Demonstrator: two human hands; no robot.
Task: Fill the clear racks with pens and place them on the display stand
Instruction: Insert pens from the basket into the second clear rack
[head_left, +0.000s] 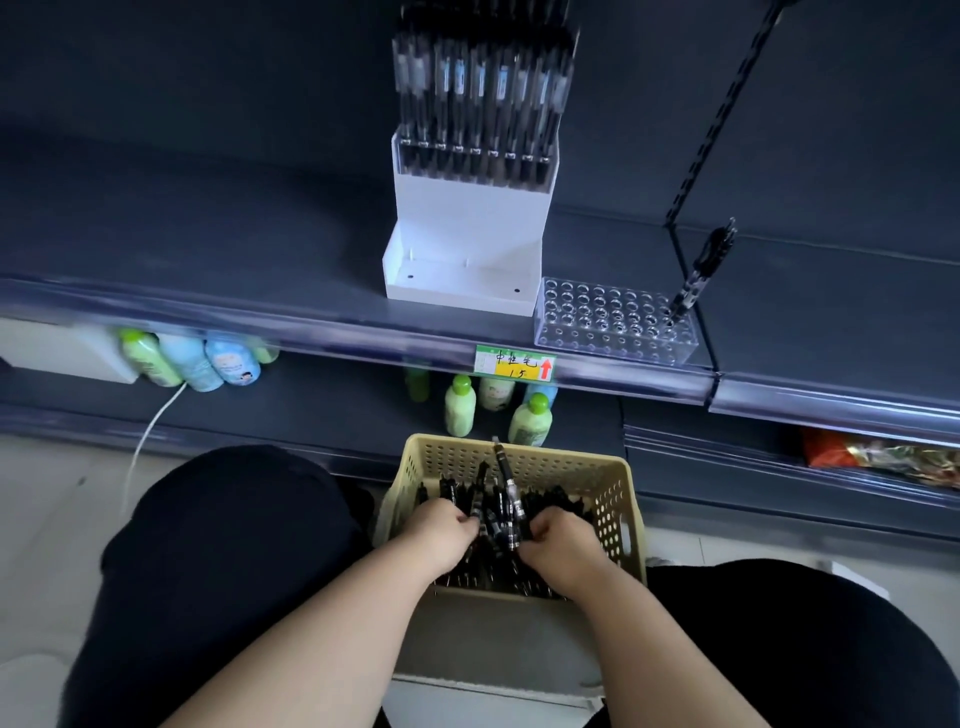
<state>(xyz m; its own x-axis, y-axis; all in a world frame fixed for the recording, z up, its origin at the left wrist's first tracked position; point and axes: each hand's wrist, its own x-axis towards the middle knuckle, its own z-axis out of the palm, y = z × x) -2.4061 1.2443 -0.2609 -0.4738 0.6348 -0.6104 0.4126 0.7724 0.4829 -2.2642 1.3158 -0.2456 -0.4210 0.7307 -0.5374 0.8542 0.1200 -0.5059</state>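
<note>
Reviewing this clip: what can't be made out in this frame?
Head view only.
Fingertips of left hand and right hand: buried among the pens in the basket; number gripped unclear.
The filled rack on the display stand: pen tops blurred and cut by the top edge.
The packets lower right: blurred, cut by the edge.

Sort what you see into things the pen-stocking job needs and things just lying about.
Job: pens, beige basket, clear rack, white display stand, left hand, right hand.
Lying about: bottles, price label, white cable, snack packet.
</note>
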